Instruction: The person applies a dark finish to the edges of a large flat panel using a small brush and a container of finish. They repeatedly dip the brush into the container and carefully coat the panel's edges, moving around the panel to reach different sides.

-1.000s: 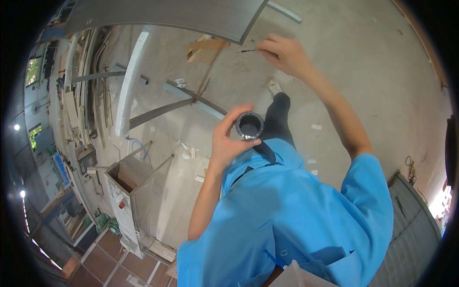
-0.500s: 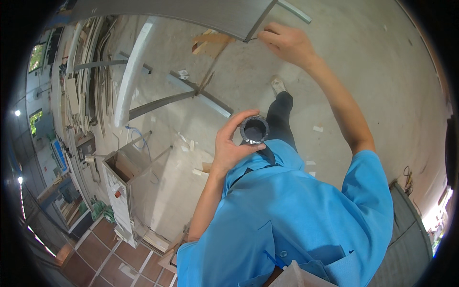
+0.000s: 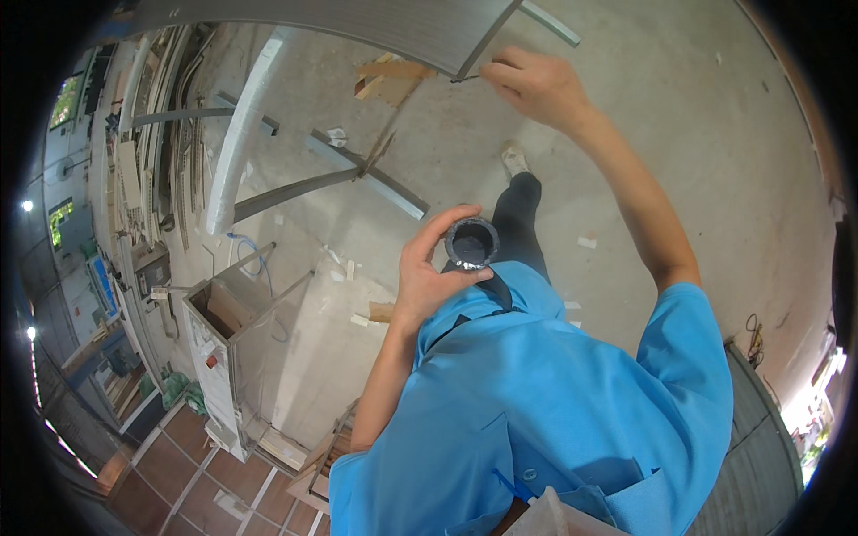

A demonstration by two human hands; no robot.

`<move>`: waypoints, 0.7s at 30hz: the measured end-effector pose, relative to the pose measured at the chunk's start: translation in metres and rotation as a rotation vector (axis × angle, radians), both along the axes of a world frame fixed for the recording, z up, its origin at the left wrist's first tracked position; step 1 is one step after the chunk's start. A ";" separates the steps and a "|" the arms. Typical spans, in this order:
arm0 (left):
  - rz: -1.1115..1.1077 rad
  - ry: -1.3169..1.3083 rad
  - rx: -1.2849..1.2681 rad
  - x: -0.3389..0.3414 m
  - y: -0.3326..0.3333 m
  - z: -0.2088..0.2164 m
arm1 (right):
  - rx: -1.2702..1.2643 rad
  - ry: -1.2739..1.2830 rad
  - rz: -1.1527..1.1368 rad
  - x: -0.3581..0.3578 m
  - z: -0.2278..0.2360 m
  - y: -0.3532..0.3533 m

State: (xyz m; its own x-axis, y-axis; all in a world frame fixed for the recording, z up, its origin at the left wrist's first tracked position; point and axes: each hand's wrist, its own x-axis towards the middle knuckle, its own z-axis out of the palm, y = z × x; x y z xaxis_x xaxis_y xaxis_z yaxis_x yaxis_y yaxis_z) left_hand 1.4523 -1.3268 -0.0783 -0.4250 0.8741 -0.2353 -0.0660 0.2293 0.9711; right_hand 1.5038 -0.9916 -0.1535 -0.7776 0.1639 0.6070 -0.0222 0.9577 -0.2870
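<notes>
My left hand [image 3: 425,272] is wrapped round a small round black-rimmed pot [image 3: 472,243], held mouth up in front of my waist. Its inside looks dark, and what lies in it cannot be made out. Out at arm's length, the fingers of my right hand [image 3: 543,87] pinch a thin dark stick-like tool [image 3: 466,79]; the fingers hide most of it. The tool's tip is at the near right corner of a large grey panel [image 3: 375,29], whose far part runs out of view. Whether the tip touches the corner cannot be told.
Beneath the panel is a metal frame with crossed feet [image 3: 362,170] and a pale wrapped bar [image 3: 246,134]. Cardboard scraps [image 3: 393,80] lie on the concrete floor. To the left stand an open-topped metal cabinet [image 3: 219,308] and stacked long strips [image 3: 183,134]. A grey ridged surface [image 3: 760,447] is at lower right.
The surroundings have shifted slightly left in the view. My right hand stays at the panel's corner with the thin tool, and my left hand still grips the pot.
</notes>
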 end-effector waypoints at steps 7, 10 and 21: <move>-0.008 0.036 0.013 -0.001 0.000 0.002 | 0.046 -0.204 -0.057 -0.003 -0.017 0.000; 0.077 -0.028 0.006 0.005 0.000 0.005 | 0.046 -0.118 -0.028 0.000 -0.016 0.002; 0.044 -0.010 0.066 0.003 -0.010 0.005 | -0.020 0.086 -0.026 0.004 0.048 -0.014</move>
